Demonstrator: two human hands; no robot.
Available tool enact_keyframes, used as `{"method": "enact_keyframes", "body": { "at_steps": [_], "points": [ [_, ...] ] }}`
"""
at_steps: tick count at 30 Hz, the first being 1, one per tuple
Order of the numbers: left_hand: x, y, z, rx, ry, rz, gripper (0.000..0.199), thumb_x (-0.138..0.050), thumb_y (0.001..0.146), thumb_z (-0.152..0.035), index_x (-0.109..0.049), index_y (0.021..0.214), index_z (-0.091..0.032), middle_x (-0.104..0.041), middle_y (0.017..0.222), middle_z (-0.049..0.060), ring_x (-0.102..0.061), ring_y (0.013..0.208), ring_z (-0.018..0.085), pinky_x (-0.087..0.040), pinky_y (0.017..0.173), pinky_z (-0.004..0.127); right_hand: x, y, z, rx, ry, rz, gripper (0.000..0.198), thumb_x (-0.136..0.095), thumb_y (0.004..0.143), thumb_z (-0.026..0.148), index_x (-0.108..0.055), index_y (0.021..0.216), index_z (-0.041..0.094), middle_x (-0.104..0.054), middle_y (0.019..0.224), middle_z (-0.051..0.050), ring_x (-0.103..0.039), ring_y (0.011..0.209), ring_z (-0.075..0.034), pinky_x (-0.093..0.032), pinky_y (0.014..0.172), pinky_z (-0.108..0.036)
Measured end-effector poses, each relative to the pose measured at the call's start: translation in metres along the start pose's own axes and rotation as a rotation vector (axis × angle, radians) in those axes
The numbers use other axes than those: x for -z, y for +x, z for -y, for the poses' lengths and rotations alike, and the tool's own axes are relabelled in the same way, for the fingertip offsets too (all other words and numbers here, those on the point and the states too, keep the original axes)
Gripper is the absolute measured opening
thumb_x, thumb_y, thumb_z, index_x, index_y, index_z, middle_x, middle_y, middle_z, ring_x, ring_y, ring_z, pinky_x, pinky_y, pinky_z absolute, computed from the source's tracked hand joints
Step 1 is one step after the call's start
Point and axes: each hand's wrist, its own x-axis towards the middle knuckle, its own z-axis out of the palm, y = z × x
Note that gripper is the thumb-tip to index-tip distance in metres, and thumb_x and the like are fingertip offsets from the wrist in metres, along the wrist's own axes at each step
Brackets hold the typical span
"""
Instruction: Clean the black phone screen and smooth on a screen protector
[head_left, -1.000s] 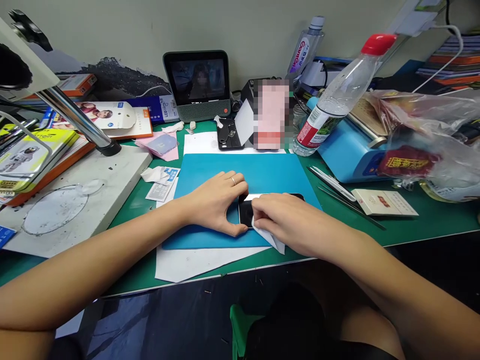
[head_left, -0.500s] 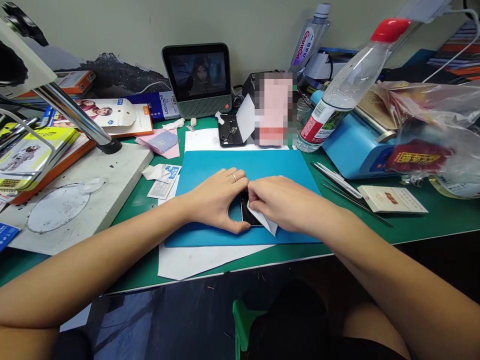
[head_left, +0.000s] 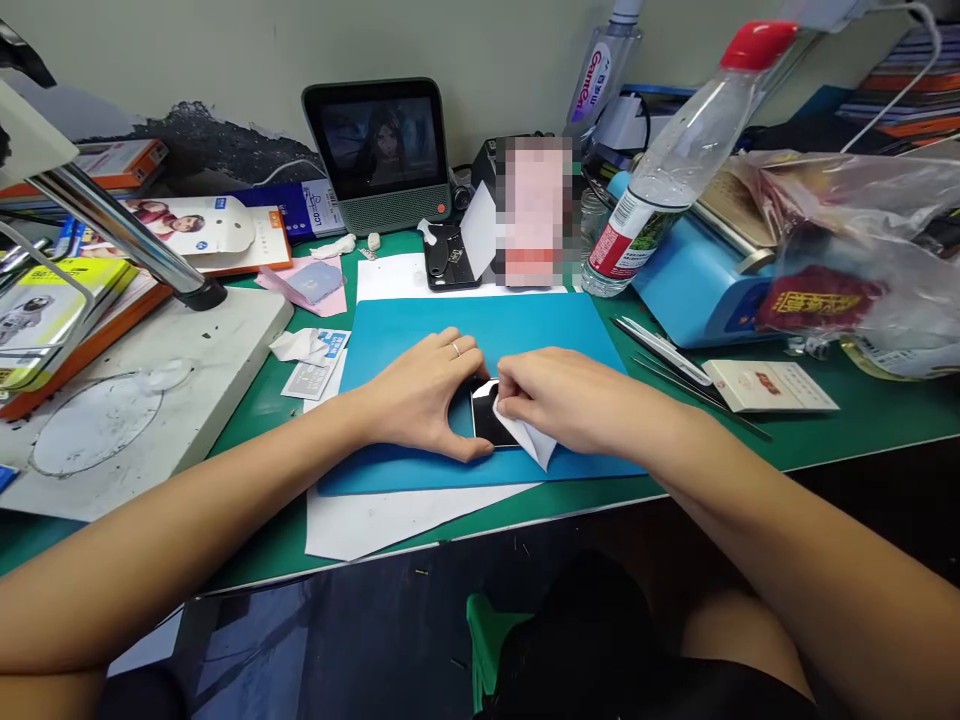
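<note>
A smartphone (head_left: 489, 425) with a glossy black face lies on the blue mat (head_left: 405, 325), partly covered by my hands. My left hand (head_left: 429, 395) braces it from the left, thumb at its near edge and fingers at the far edge. Pinched in my closed right hand (head_left: 555, 395) is a folded white wipe (head_left: 536, 442), pressed on the phone's face; its loose corner hangs toward me. The phone's right part is hidden under the wipe and my right hand.
Left stand a white board (head_left: 232, 370) and a lamp pole (head_left: 127, 235). Behind are a small display (head_left: 379, 150) and a black phone case (head_left: 448, 258). Tweezers (head_left: 701, 390), a small box (head_left: 772, 386), a water bottle (head_left: 645, 215) and a blue device (head_left: 690, 285) lie right.
My right hand has slid slightly right relative to my left, wipe still in it, so more of the phone's face shows. The whole view has shifted a little.
</note>
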Motion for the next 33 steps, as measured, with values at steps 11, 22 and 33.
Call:
{"method": "enact_keyframes", "body": {
  "at_steps": [11, 22, 33],
  "points": [
    [0.000, 0.002, -0.001, -0.016, 0.009, -0.011, 0.050, -0.071, 0.075, -0.063, -0.044, 0.082, -0.023, -0.054, 0.084, 0.003, -0.048, 0.081, 0.024, -0.043, 0.077, 0.042, -0.025, -0.014, 0.021, 0.034, -0.064, -0.201, 0.022, -0.048, 0.104, 0.019, -0.069, 0.095, 0.018, -0.073, 0.102, -0.009, -0.064, 0.093, -0.024, -0.040, 0.079, -0.036],
    [-0.001, 0.002, -0.002, -0.009, -0.026, 0.007, 0.051, -0.075, 0.075, -0.060, -0.052, 0.096, -0.020, -0.057, 0.092, 0.005, -0.050, 0.086, 0.025, -0.045, 0.077, 0.041, -0.092, -0.059, 0.022, 0.181, -0.104, -0.517, 0.085, -0.054, 0.099, 0.060, -0.042, 0.153, -0.004, -0.044, 0.161, -0.025, -0.040, 0.151, -0.034, -0.039, 0.122, -0.048],
    [0.000, 0.001, -0.002, 0.027, -0.008, 0.043, 0.056, -0.073, 0.075, -0.066, -0.055, 0.102, -0.020, -0.060, 0.097, 0.007, -0.052, 0.090, 0.027, -0.046, 0.080, 0.043, -0.095, -0.101, -0.028, -0.011, -0.110, -0.522, 0.089, -0.044, 0.102, 0.062, -0.021, 0.164, 0.002, -0.029, 0.168, -0.024, -0.025, 0.157, -0.035, -0.034, 0.124, -0.056]
  ]
}}
